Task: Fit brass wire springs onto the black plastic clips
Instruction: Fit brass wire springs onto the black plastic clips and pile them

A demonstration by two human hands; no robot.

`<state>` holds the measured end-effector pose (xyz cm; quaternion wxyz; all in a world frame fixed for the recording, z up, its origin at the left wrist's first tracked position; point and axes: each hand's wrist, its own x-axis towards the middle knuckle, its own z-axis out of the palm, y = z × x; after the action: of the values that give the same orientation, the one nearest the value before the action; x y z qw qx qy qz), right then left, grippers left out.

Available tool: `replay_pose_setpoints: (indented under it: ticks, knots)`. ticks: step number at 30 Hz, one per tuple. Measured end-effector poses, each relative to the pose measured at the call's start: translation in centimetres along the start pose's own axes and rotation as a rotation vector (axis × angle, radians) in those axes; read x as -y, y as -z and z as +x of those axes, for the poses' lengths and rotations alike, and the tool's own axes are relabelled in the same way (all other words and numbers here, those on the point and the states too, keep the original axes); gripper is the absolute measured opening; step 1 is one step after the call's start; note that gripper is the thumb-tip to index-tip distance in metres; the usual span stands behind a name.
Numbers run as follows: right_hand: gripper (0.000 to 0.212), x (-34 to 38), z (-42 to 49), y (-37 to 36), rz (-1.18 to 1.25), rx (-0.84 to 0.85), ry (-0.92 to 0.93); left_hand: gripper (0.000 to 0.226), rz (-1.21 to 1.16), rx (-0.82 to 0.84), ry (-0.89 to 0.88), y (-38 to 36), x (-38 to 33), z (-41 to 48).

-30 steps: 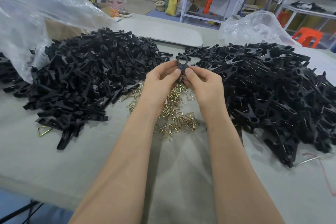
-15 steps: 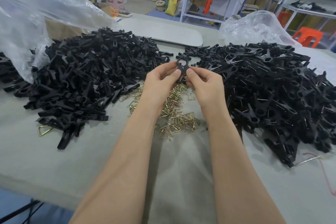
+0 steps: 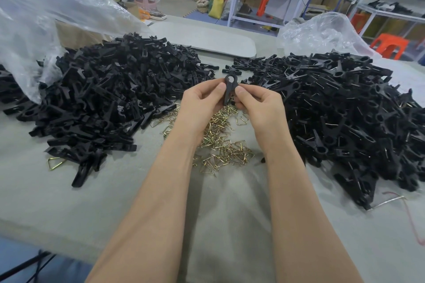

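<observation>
Narrower than a moment ago, the black clip [image 3: 230, 87] stands ring end up between both thumbs. At left lies a pile of loose clips [image 3: 110, 99]. The left hand [image 3: 202, 103] pinches the black clip, as does the right hand [image 3: 259, 108], above the brass springs [image 3: 220, 142] on the table [image 3: 69, 202]. A second pile [image 3: 345, 110] lies right.

Black clip [image 3: 230, 86]: lower end hidden behind the fingers of left hand [image 3: 202, 104] and right hand [image 3: 259, 104], both pinching it. Spring fitted on it or not, cannot tell. Brass spring heap [image 3: 220, 142]: middle covered by the wrists. Left clip pile [image 3: 110, 99]: far-left part under plastic bag [image 3: 46, 11], itself cut by top and left edges. Right clip pile [image 3: 345, 110]: runs off right edge. Forearms [image 3: 161, 190]: cut by bottom edge. Shelf goods [image 3: 388, 6] behind: too small to name.
</observation>
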<state>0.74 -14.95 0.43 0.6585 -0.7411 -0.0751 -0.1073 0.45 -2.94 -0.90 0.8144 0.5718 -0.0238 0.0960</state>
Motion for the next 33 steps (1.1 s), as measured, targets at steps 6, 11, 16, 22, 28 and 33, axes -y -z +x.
replay_pose_setpoints:
  ticks: [6,11,16,22,28,33]
  knots:
    - [0.026,0.4,-0.1,0.0,-0.104,0.064,0.035,0.015,-0.070,0.070,0.057,-0.2,-0.1,-0.1]
    - [0.026,0.2,0.0,0.1,-0.078,0.074,-0.011,0.016,0.022,0.137,0.104,0.3,-0.3,-0.2]
    - [0.019,-0.3,0.4,0.3,-0.013,-0.130,-0.087,0.010,-0.293,-0.050,0.124,0.6,-0.5,0.0]
    - [0.020,0.3,0.2,0.6,0.375,-0.162,-0.109,0.020,0.020,-0.145,0.061,-0.1,-0.1,0.0]
    - [0.017,0.8,0.2,1.0,0.581,-0.135,-0.176,0.021,0.206,-0.074,-0.092,-0.3,0.0,-0.6]
    - [0.018,0.7,0.4,1.3,0.545,-0.058,-0.145,0.027,0.388,0.047,-0.113,-0.7,-0.2,-0.8]
